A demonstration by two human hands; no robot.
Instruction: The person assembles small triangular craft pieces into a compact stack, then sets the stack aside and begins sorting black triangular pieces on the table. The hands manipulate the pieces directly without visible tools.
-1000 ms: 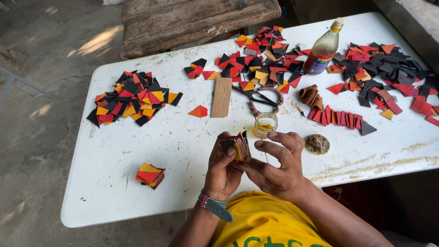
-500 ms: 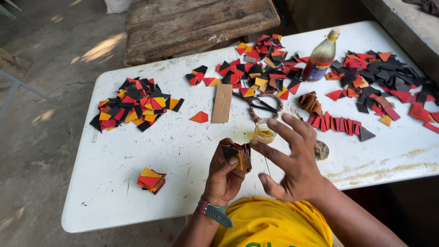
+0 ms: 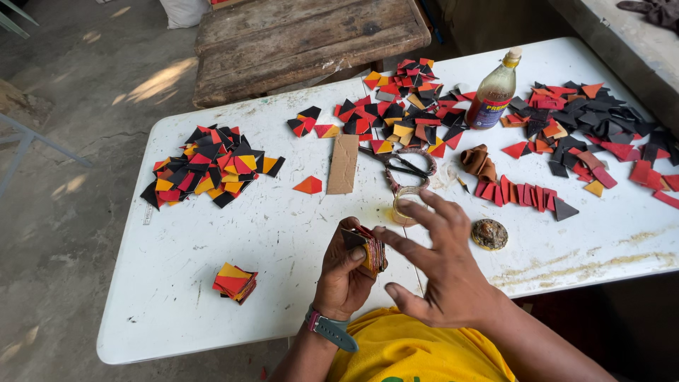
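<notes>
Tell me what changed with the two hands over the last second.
The right hand let go of the small stack of coloured pieces, opened with fingers spread, and now hovers just right of it. The left hand kept its grip on the stack. The small glass jar, scissors and the piles on the white table stayed put.

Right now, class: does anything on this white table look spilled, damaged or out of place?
Yes: the white table is scuffed, with yellowish-brown smears along its near right edge, like dried spills. Otherwise the coloured pieces lie in loose piles, and the left hand grips a small stack while the right hand hovers open.
</notes>
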